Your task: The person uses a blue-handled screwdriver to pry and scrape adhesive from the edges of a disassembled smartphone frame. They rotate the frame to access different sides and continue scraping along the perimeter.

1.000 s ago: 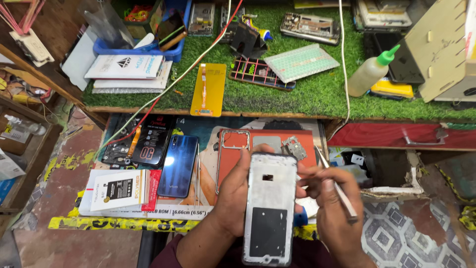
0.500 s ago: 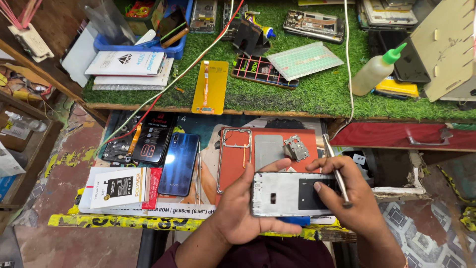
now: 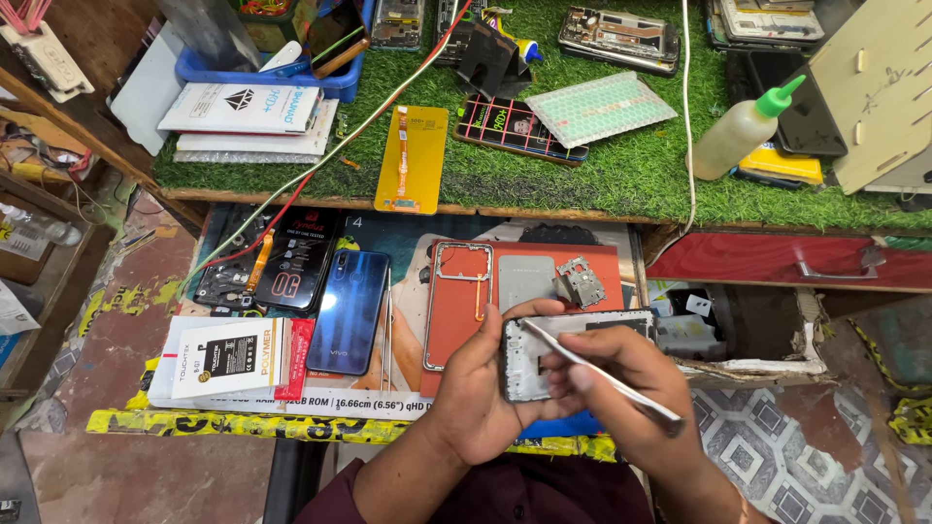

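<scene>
1. A white phone frame (image 3: 558, 354) is held sideways above the near edge of the bench (image 3: 408, 243), just in front of the orange mat (image 3: 544, 267).
2. The frame is gripped by the left hand (image 3: 485, 393), whose fingers are wrapped around its left end, the thumb lying along the top edge.
3. Metal tweezers (image 3: 602, 374) are pinched between the fingers of the right hand (image 3: 621, 388); the tip is laid on the frame's left part, and the handle points out to the right.
4. On the orange mat, behind the frame, a red back-cover rim (image 3: 456, 301), a grey plate (image 3: 526, 281) and a small metal shield (image 3: 582, 281) are laid side by side.
5. Left of the orange mat a blue phone (image 3: 349, 311) is seen face down, with a black phone panel (image 3: 296, 272) further left.
6. Well behind the orange mat, on the green turf (image 3: 631, 175), a yellow flex part (image 3: 413, 160) and a squeeze bottle with a green cap (image 3: 743, 131) are placed.
</scene>
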